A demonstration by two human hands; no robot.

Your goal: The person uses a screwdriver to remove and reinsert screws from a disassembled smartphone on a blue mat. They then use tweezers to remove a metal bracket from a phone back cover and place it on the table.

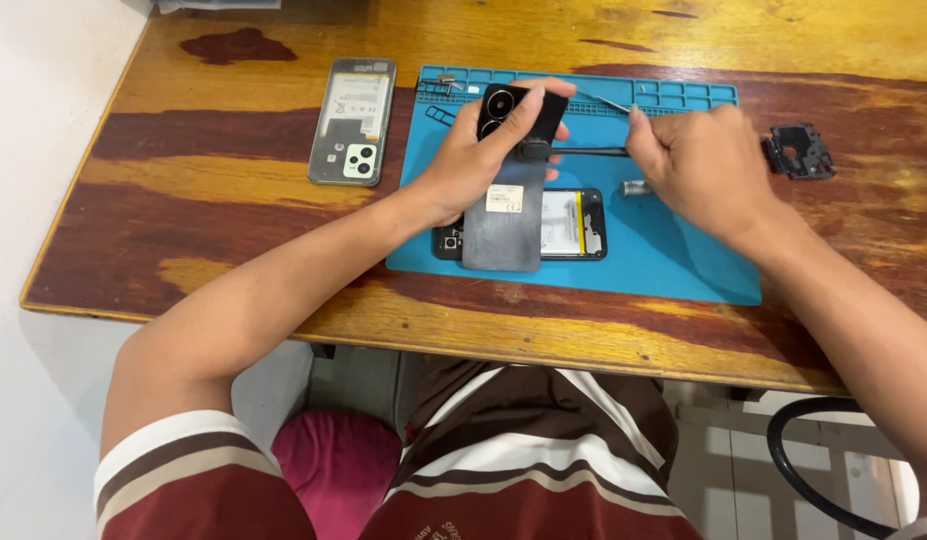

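Wooden table [234,200] carries a blue work mat [674,250], with an opened phone [574,225] lying near its middle. Above it, the left hand [474,160] grips a dark back cover [509,190], tilted up. Just right, the right hand [694,165] is closed around a thin black tool [584,152] touching the cover's camera end.

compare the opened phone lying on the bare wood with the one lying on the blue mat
The phone on the wood lies lengthwise away from the person; the phone on the mat lies crosswise. The phone on the wood shows whole and untouched; the phone on the mat is half hidden under the grey back cover held up by the left hand. Both lie flat with their backs off and batteries showing.
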